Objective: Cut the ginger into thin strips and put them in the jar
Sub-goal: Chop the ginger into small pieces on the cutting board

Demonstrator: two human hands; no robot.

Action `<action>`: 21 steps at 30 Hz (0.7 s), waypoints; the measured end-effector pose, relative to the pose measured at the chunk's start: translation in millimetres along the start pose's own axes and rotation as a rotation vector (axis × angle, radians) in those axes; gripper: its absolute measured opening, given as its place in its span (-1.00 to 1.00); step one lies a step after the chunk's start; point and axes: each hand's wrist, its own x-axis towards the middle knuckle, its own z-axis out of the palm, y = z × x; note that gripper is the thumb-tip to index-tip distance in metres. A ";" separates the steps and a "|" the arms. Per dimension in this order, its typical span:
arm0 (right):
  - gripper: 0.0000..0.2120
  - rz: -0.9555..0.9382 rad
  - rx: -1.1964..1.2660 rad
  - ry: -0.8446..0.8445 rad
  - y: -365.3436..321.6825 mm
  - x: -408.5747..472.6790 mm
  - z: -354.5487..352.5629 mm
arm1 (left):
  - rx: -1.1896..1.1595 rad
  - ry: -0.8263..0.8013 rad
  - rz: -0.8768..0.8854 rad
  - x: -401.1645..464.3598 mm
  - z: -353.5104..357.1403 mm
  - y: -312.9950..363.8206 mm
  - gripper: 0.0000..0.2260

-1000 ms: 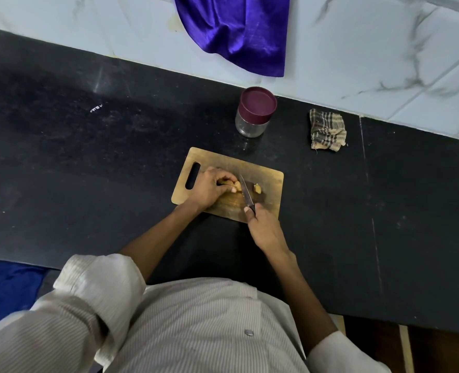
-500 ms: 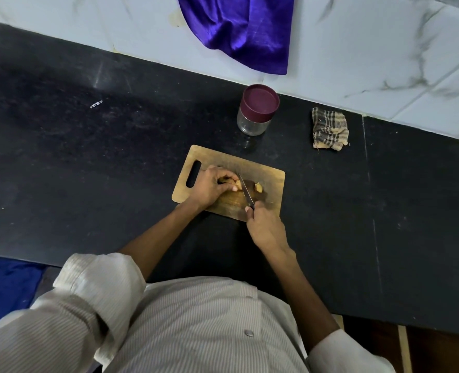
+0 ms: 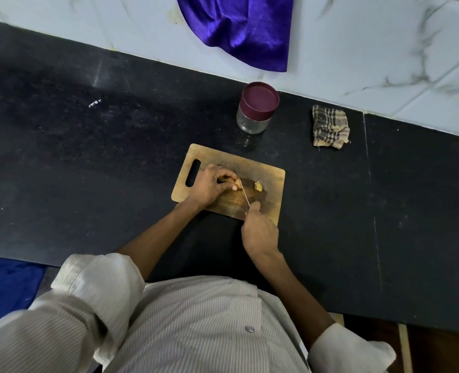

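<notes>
our left hand [image 3: 210, 185] pins the tan ginger root [image 3: 236, 183], fingers curled back; our right hand [image 3: 259, 230] clasps the thin steel knife [image 3: 243, 192]. we should slice thinly, knuckles guiding.

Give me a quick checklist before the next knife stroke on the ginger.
1. Ginger pinned by left hand: ok.
2. Knife gripped by right hand: ok.
3. Left fingertips clear of the blade: cannot tell, they sit very close.
4. Cutting board flat on the counter: ok.
5. Cut piece out of the blade's path: ok.
6. Jar ready for strips: not ok, maroon lid on.
</notes>
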 end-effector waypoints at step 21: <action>-0.82 -0.036 0.167 -0.038 1.4 18.0 -12.4 | -0.017 0.009 -0.004 2.6 2.1 -4.1 -0.79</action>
